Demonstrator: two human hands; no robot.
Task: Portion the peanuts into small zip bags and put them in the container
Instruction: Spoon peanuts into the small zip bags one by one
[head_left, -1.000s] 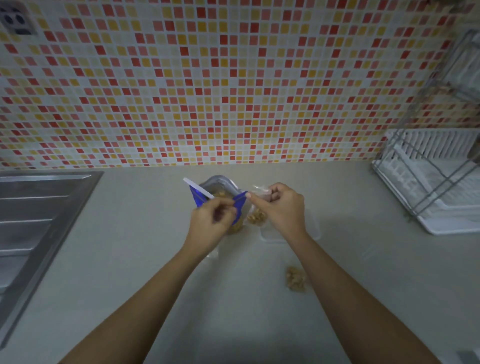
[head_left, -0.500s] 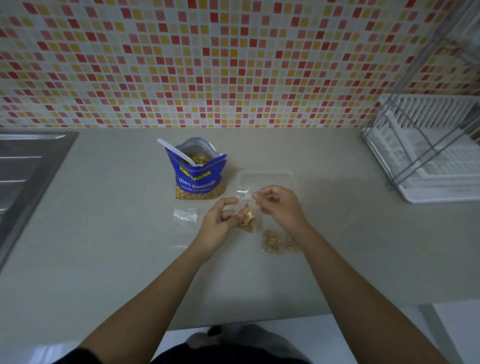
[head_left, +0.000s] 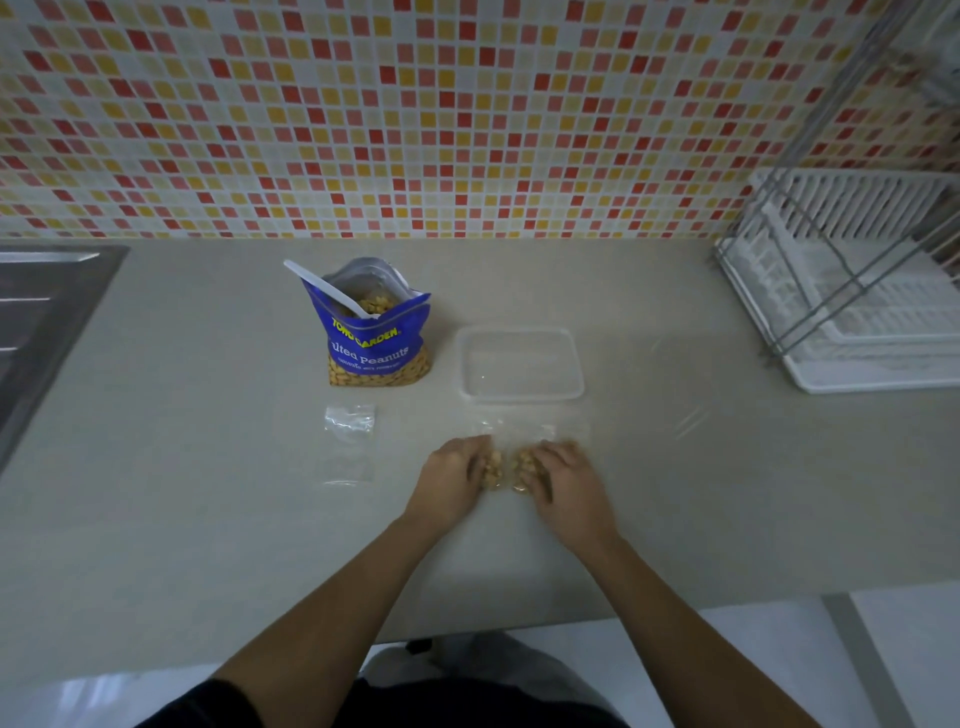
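My left grip (head_left: 457, 478) and right grip (head_left: 563, 480) are both down on the bench (head_left: 208, 493). The fingers of each are curled over the filled zip bags (head_left: 521, 467), which lie bunched between them, so both are clamped on peanuts in plastic. The clear container (head_left: 519, 397) sits empty just beyond, with the open blue peanut pouch (head_left: 376, 338) and its white spoon (head_left: 324, 283) to its left. Spare empty zip bags (head_left: 350, 423) lie further left.

What worries me is the seals: I can't tell from here whether every zip is pressed fully shut. If I scoop the lot up in one squeeze, a half-closed one could pop and scatter nuts across the bench. The film is slick too, so a bag caught only at its edge could slide out on the way to the container. The container is light, and a knuckle against its rim would likely shove it away.

Half a second ago I was pinching a single bag by its top, raised between both grips, with two filled ones lying loose nearer me. Now both grips have dropped and gathered the bags together.
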